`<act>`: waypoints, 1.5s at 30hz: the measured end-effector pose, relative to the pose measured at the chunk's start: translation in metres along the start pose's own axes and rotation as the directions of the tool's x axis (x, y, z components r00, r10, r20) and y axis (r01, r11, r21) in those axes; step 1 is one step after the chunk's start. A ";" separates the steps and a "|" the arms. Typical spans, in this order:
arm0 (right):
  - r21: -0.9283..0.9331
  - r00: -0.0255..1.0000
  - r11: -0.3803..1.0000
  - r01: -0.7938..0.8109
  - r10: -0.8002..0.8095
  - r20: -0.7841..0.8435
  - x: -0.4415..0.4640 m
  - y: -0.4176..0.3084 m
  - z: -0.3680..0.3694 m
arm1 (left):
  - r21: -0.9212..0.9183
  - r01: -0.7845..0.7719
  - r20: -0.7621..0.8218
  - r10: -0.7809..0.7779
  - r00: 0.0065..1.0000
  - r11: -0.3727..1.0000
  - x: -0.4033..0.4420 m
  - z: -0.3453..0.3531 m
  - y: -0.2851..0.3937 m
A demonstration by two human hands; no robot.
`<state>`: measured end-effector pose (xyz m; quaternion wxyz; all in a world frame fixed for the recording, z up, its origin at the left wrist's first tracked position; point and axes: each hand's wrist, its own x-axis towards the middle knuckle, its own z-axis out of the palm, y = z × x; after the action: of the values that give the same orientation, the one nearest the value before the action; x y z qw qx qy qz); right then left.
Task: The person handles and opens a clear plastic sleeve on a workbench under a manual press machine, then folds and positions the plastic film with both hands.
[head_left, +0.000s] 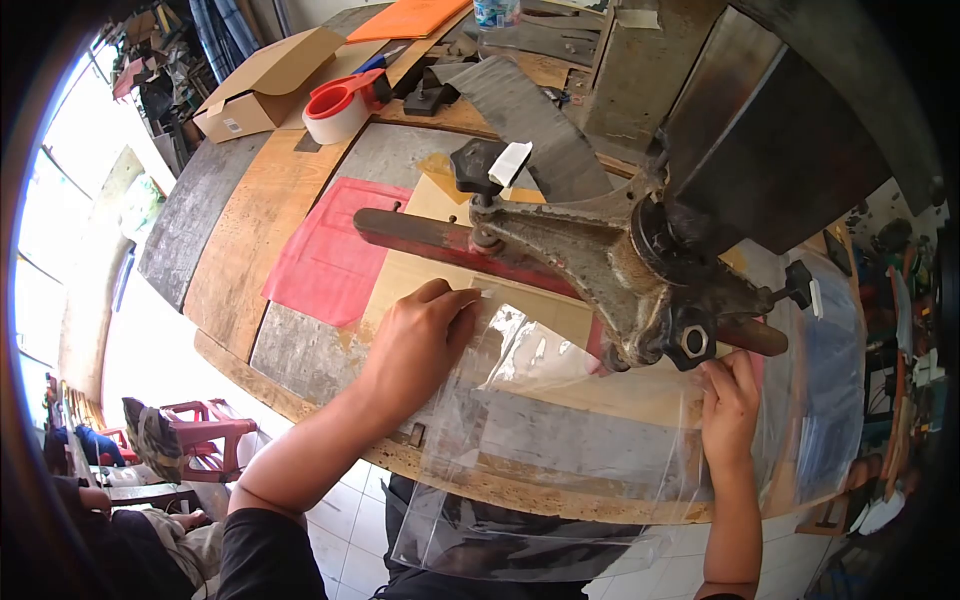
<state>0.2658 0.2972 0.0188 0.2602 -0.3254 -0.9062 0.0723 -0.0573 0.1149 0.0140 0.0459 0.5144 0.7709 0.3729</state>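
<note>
A clear plastic sheet [575, 430] lies over the front of the work table and hangs past its edge. My left hand [425, 335] is closed, thumb and fingers pinching the sheet's far left corner. My right hand [730, 405] is closed on the sheet's right side, its fingertips partly hidden below a press's knob. The press [600, 250] is cast metal with a long flat bar [420, 232] running across just beyond both hands. Under the bar lie a beige board [400, 285] and a red sheet [330, 250].
Around the back stand an open cardboard box [265, 85], a tape dispenser [340, 105], and an orange stack [410, 18]. More clear plastic [830, 400] lies at the right. Left of the table are a red stool [205, 435] and a seated person [150, 545].
</note>
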 end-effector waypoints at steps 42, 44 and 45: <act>-0.063 0.999 0.998 -0.019 0.021 0.028 -0.002 -0.002 0.000 | -0.029 0.129 -0.037 -0.131 0.991 0.991 -0.001 0.000 0.010; -0.067 1.000 0.998 -0.006 0.007 0.028 -0.002 -0.001 0.000 | -0.034 0.131 -0.036 -0.132 0.991 0.991 -0.001 0.000 0.010; -0.067 1.000 0.998 -0.006 0.008 0.029 -0.001 -0.002 0.000 | -0.038 0.132 -0.037 -0.133 0.990 0.991 -0.001 0.000 0.010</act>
<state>0.2657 0.2950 0.0187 0.2359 -0.3359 -0.9106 0.0477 -0.0490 0.1158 0.0198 0.0648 0.4537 0.7973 0.3928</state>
